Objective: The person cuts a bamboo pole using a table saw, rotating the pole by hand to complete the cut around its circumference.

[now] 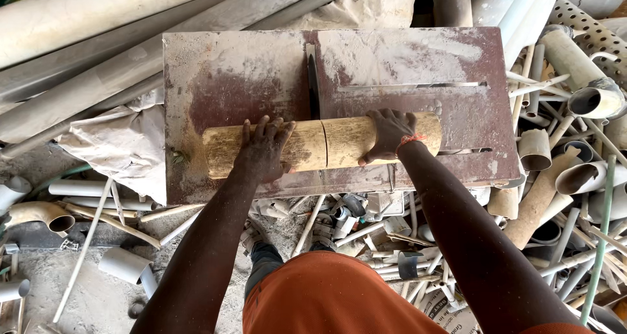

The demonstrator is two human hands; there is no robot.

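While the person leans over the saw table (228,66), the left hand (264,148) lies spread, palm down, on a dusty tan pipe (313,144), and the right hand (390,133) wraps over it further along. That pipe lies crosswise at the table's near edge, a cut line showing just before the blade (313,86). It looks stiff, light, hollow and apt to roll, so hold either side of the cut. Beyond lie grey pipes (98,53).
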